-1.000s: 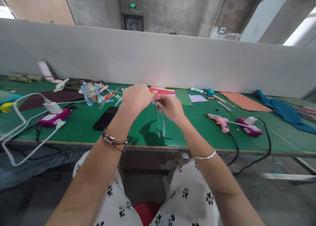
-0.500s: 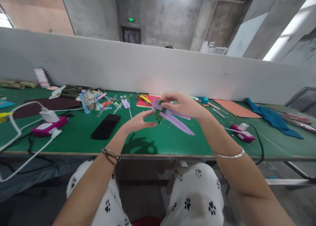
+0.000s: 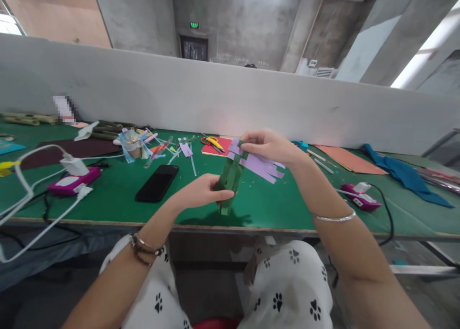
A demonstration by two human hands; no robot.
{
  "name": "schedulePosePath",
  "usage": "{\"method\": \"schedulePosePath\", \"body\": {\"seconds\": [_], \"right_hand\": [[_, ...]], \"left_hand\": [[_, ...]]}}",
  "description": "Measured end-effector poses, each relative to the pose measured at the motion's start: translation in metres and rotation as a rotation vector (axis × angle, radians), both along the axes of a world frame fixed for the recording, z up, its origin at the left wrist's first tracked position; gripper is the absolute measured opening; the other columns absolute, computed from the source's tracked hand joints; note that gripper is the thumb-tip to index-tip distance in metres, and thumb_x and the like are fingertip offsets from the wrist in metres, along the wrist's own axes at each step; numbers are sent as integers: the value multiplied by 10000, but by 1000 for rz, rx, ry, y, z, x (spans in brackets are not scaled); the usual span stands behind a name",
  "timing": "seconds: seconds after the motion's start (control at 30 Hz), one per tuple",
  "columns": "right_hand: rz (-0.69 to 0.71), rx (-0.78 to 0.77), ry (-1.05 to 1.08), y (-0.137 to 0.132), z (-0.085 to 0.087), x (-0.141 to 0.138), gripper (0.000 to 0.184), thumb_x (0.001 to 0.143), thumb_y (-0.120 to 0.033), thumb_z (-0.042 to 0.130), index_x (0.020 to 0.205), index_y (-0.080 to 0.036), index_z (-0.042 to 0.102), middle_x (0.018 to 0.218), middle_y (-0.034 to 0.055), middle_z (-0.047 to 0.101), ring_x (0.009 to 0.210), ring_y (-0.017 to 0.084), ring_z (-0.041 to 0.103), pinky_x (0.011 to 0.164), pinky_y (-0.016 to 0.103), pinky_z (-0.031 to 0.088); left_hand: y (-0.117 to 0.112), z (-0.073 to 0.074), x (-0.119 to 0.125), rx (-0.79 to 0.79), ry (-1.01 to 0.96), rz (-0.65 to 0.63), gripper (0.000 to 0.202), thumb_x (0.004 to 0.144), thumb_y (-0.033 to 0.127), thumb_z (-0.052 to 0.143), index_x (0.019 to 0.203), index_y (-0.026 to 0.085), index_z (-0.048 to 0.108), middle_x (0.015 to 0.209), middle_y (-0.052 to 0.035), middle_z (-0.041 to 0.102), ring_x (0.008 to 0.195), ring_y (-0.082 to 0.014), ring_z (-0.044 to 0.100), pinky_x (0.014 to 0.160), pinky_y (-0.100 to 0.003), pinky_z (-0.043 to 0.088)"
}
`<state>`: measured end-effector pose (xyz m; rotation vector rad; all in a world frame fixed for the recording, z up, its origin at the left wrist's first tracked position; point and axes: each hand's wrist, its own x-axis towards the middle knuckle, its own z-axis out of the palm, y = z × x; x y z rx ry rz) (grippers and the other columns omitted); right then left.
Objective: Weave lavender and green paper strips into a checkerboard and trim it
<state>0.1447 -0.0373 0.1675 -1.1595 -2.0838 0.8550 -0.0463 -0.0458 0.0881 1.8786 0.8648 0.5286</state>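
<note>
Both hands hold one piece of paper weaving above the green table (image 3: pixel 108 190). Its green paper strips (image 3: pixel 230 178) run downward and its lilac paper strips (image 3: pixel 260 167) stick out to the right, crossed near the top. My left hand (image 3: pixel 203 192) is closed, pinching the lower end of the green strips. My right hand (image 3: pixel 268 147) is closed too, gripping the top corner where the lilac strips cross the green ones. The piece hangs a little above the table's front half.
A black phone (image 3: pixel 157 183) lies left of my hands. Further left are a magenta device (image 3: pixel 74 180) with white cables, and scattered strips and a small ribbon craft (image 3: pixel 131 142). Scissors on red paper (image 3: pixel 212 144) lie behind. A second magenta device (image 3: pixel 359 197), orange sheet (image 3: pixel 345 159) and blue cloth (image 3: pixel 402 173) sit right.
The woven strips were raised and turned: loose lilac strips hanging from my right hand a second ago now spread rightward, and my left hand has dropped to pinch the green strips' lower end.
</note>
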Motion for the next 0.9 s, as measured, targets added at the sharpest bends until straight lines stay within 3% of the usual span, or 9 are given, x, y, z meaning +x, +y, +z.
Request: {"method": "schedulePosePath", "body": {"seconds": [0.13, 0.3, 0.37, 0.47, 0.57, 0.67, 0.77, 0.9], "right_hand": [[-163, -24, -11, 32, -34, 19, 175, 742, -332, 528, 753, -168, 590, 598, -49, 523, 451, 48, 329, 461, 212, 266], [-187, -141, -247, 63, -89, 30, 216, 740, -317, 496, 757, -152, 635, 665, -7, 604, 521, 79, 422, 522, 226, 339], [-148, -170, -294, 69, -106, 27, 167, 709, -262, 517, 696, -152, 641, 675, -3, 625, 579, 98, 478, 577, 232, 369], [-74, -205, -342, 74, -127, 18, 130, 686, -213, 535, 647, -150, 641, 662, -1, 632, 618, 113, 510, 615, 235, 383], [-27, -199, -386, 80, -141, 10, 124, 694, -189, 534, 662, -148, 646, 662, 2, 630, 627, 116, 509, 613, 234, 369], [-25, -160, -418, 86, -151, 6, 144, 721, -173, 511, 710, -153, 653, 699, 7, 636, 655, 121, 512, 620, 238, 349], [-48, -112, -437, 89, -156, 4, 169, 747, -167, 488, 761, -171, 656, 777, 14, 649, 718, 132, 526, 653, 251, 331], [-71, -11, -488, 86, -159, -2, 177, 763, -171, 488, 820, -191, 654, 840, 23, 637, 792, 150, 531, 696, 274, 308]], "left_hand": [[-5, -19, 7, -187, -11, 125, 232, 796, 368, 519, 672, 185, 449, 539, 35, 607, 426, -97, 564, 476, -197, 409], [-10, -44, 2, -349, 97, 55, 233, 838, 346, 422, 730, 159, 509, 529, 9, 626, 396, -101, 540, 471, -208, 410], [-11, -47, -3, -258, 242, 35, 271, 834, 363, 427, 721, 154, 558, 546, -2, 634, 436, -116, 562, 494, -218, 415], [-10, -46, -6, 35, 498, 105, 304, 847, 380, 431, 705, 174, 603, 623, -18, 665, 599, -167, 628, 550, -242, 416], [-4, -48, -1, 295, 629, 202, 218, 854, 330, 470, 926, 204, 633, 902, -25, 687, 846, -206, 634, 646, -271, 443], [7, -57, 8, 399, 717, 223, 285, 869, 305, 478, 1101, 173, 580, 1083, -60, 632, 980, -231, 596, 714, -305, 478], [18, -69, 12, 482, 778, 193, 321, 894, 258, 445, 1172, 134, 543, 1161, -92, 594, 1063, -243, 556, 767, -327, 494], [30, -79, 11, 648, 710, 30, 343, 910, 196, 408, 1231, 139, 511, 1270, -89, 541, 1146, -217, 508, 918, -333, 441]]}}
